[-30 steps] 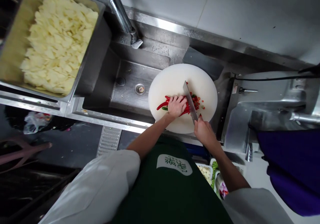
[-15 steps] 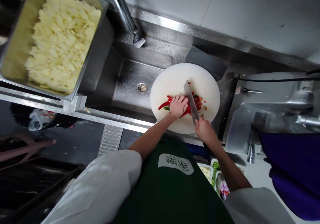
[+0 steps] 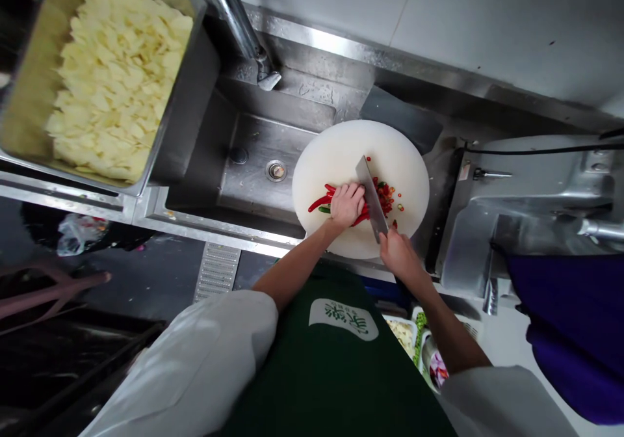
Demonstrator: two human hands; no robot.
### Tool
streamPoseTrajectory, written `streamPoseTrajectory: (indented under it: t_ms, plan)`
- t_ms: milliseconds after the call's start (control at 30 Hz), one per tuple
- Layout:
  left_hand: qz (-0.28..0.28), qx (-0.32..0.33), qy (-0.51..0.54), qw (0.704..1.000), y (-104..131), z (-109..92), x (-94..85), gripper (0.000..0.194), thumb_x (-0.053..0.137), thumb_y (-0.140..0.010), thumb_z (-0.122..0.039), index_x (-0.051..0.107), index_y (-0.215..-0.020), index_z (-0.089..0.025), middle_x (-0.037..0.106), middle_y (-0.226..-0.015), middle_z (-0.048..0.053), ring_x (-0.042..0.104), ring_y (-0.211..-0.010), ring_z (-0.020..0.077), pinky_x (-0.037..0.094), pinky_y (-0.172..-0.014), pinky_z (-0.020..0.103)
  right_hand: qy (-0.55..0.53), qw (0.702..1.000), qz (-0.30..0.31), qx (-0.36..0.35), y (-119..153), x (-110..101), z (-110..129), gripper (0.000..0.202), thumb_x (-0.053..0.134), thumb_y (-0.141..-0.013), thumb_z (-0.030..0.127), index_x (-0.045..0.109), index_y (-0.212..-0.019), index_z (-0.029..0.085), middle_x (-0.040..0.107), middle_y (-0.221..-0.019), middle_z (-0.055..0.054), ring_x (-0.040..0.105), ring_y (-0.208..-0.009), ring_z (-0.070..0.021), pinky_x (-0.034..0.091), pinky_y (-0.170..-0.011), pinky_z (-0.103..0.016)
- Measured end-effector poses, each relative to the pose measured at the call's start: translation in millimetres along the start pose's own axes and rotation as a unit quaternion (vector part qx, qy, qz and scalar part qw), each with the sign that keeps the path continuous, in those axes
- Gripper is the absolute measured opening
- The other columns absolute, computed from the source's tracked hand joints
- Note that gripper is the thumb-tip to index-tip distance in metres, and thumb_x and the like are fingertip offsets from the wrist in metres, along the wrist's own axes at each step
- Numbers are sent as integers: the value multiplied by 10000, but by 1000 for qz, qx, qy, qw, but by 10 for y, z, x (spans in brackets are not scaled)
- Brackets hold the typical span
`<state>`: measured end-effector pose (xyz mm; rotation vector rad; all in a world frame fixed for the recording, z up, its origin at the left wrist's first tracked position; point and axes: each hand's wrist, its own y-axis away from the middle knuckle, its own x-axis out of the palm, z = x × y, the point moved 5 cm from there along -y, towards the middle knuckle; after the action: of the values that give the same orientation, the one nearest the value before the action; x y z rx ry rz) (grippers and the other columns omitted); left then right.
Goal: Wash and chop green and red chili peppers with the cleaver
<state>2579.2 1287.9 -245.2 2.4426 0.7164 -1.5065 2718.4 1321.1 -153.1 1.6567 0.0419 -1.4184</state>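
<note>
A round white cutting board [image 3: 322, 151] lies over the right part of the sink. On it my left hand [image 3: 347, 205] presses down on a bunch of chili peppers [image 3: 319, 203], mostly red with a green one; their tips stick out to the left of the hand. My right hand [image 3: 397, 251] is closed around the handle of a cleaver [image 3: 371, 198], whose blade stands across the peppers, close beside my left fingertips. Cut chili pieces [image 3: 387, 196] lie to the right of the blade, and a few rings are scattered on the board.
A deep metal pan [image 3: 188, 79] of pale sliced food stands at the left. Behind the sink basin [image 3: 253, 144] rises a faucet [image 3: 244, 27]. A dark flat sheet [image 3: 402, 118] lies behind the board. Another sink unit [image 3: 526, 183] and a purple cloth [image 3: 570, 333] are at the right.
The cleaver blade has shifted slightly left, along with my left hand. Both hands keep their hold. The whole view has moved a little.
</note>
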Motion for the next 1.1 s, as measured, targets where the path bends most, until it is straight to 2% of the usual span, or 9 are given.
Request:
streamPoseTrajectory:
  t_ms: [167, 367, 467, 633, 733, 867, 933, 1000, 1100]
  plan:
    - [-6, -6, -11, 1000, 5, 19, 3, 347, 341, -994, -269, 623, -1174, -176, 628, -1121, 134, 535, -1006, 281, 395, -888, 407, -20, 999, -31, 3, -406, 40, 178, 308, 342, -1011, 246, 541, -1194, 98, 701, -1064, -181, 675, -989, -263, 452, -802, -299]
    - [-8, -15, -6, 1000, 3, -9, -53, 339, 353, -985, -252, 625, -1169, -166, 627, -1106, 138, 536, -982, 280, 406, -874, 403, -2, 1000, -17, 2, 104, -109, -32, 300, 340, -1018, 283, 561, -1136, 118, 709, -946, -158, 691, -921, -273, 437, -754, -305]
    - [1, -12, -2, 1000, 6, 0, -31, 328, 362, -983, -250, 623, -1165, -169, 622, -1112, 139, 536, -1002, 284, 406, -888, 406, -5, 1000, 15, 11, 182, -56, -80, 299, 351, -1015, 293, 574, -1109, 116, 709, -913, -151, 694, -906, -273, 434, -743, -304]
    - [-8, -25, 4, 1000, 3, -1, -4, 313, 368, -987, -268, 618, -1145, -167, 622, -1088, 140, 550, -993, 284, 424, -890, 415, -38, 999, -17, 5, -250, 128, 92, 301, 355, -999, 238, 568, -1166, 106, 694, -1069, -176, 660, -1015, -263, 437, -831, -306]
    - [-25, -42, 28, 998, -30, -13, -75, 316, 336, -997, -270, 619, -1091, -167, 620, -1092, 142, 568, -987, 276, 445, -899, 419, -38, 998, -39, 6, -417, 185, 148, 316, 353, -998, 246, 559, -1183, 93, 682, -1110, -188, 641, -1049, -272, 435, -869, -324]
    - [-50, -14, 49, 997, -30, 54, -278, 383, 250, -1011, -261, 572, -1190, -154, 597, -1245, 147, 513, -1235, 281, 343, -1107, 478, -36, 998, -56, -1, -406, 190, 131, 305, 348, -1003, 252, 568, -1154, 104, 694, -1081, -178, 647, -1030, -262, 435, -867, -319]
    - [-36, 23, 29, 999, 38, 114, -349, 440, 279, -1008, -348, 493, -1330, -139, 539, -1378, 158, 387, -1389, 301, 220, -1185, 527, -36, 997, -72, -9, -390, 194, 123, 298, 344, -1004, 242, 569, -1142, 104, 695, -1078, -180, 649, -1030, -258, 433, -869, -315]
    - [8, 66, -8, 998, 150, 146, -352, 649, 391, -955, -505, 359, -1460, -98, 429, -1498, 193, 286, -1454, 340, 153, -1202, 555, -40, 996, -84, -18, -394, 214, 127, 292, 347, -1005, 241, 567, -1136, 101, 693, -1071, -182, 653, -1022, -254, 434, -861, -309]
    - [65, 93, -71, 991, 324, 138, -289, 990, 561, -821, -608, 195, -1536, -30, 337, -1544, 254, 281, -1438, 411, 128, -1194, 572, -49, 995, -82, -25, -417, 260, 138, 289, 353, -1005, 247, 562, -1134, 95, 688, -1063, -188, 662, -977, -247, 446, -811, -300]
